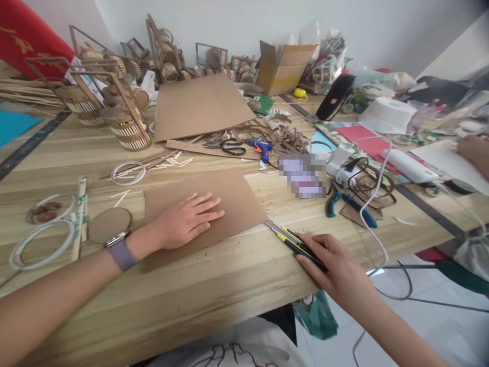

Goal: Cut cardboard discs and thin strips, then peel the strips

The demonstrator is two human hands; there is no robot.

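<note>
My left hand [191, 218] lies flat, fingers spread, on a piece of brown cardboard [237, 199] on the wooden table. In my right hand [332, 262] is a yellow and black utility knife [292, 240]. Its blade points up and left, with the tip at the cardboard's right corner; whether it touches cannot be made out. Close to my left wrist is a round cardboard disc [110, 225], partly behind the watch. White rings [43, 244] and a thin strip with green print [80, 216] lie farther left.
Behind lie a larger cardboard sheet [202, 107], black scissors [233, 147], a blue glue gun [262, 150] and small slatted baskets [126, 125]. Blue-handled pliers [351, 206] and a white cable [376, 191] are at right. Another person's hand [473, 153] rests at the right edge.
</note>
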